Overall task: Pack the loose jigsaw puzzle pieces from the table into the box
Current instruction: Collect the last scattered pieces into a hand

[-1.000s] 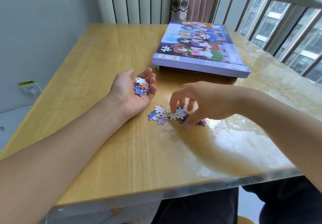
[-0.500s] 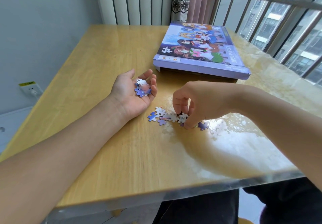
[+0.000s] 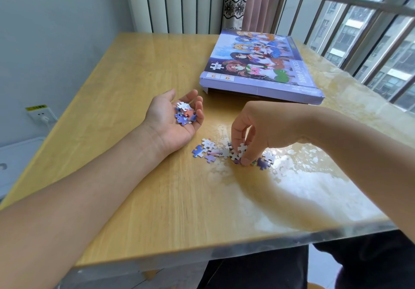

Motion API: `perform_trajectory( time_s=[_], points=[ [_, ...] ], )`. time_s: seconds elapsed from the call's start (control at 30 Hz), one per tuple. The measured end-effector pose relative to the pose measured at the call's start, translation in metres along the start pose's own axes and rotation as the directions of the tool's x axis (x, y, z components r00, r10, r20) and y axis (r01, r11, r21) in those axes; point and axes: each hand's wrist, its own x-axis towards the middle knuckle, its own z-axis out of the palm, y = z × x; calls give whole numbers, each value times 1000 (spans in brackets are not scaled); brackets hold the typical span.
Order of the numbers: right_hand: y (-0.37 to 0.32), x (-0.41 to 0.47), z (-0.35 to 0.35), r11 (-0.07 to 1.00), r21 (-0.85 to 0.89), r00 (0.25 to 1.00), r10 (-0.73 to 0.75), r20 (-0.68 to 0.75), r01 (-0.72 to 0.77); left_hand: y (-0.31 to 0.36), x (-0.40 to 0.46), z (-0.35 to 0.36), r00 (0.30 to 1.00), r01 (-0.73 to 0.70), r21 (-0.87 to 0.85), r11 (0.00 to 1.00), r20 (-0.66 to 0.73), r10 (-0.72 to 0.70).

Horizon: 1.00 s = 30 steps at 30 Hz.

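A small heap of pieces (image 3: 184,113) is cupped in the upturned left hand (image 3: 174,118), fingers loosely curled; a tilt could spill them. Loose pieces (image 3: 210,150) lie beside it, and one is pinched by the right hand (image 3: 253,131). The closed box (image 3: 260,66) runs lengthwise away from the person.

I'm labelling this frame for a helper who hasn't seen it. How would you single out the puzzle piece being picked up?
Start at the purple puzzle box on the wooden table, then drop to the right hand nearer you. The white puzzle piece pinched in its fingertips stands lifted on edge, unlike the loose pieces lying flat.
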Motion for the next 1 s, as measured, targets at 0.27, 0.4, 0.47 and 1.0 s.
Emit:
perform_trajectory(
  time_s=[0.27, 0.4, 0.47, 1.0],
  points=[
    [-9, 7, -18, 818, 532, 975, -209, -79, 219, -3, -2, 1, 998, 32, 13, 999, 55, -33],
    [-43, 32, -18, 810, 469, 916, -194, -351, 351, -8, -4, 2, 991, 40, 40, 998, 127, -45],
    [-54, 38, -17, 941, 76, 841, -256, -477, 330, -10, -6, 3, 990, 43, 9, 999, 137, -44],
    [38, -43, 8, 994, -98, 972, 22, -234, -47, -12, -4, 4, 997, 66, -35, 997, 42, -65]
  ],
)
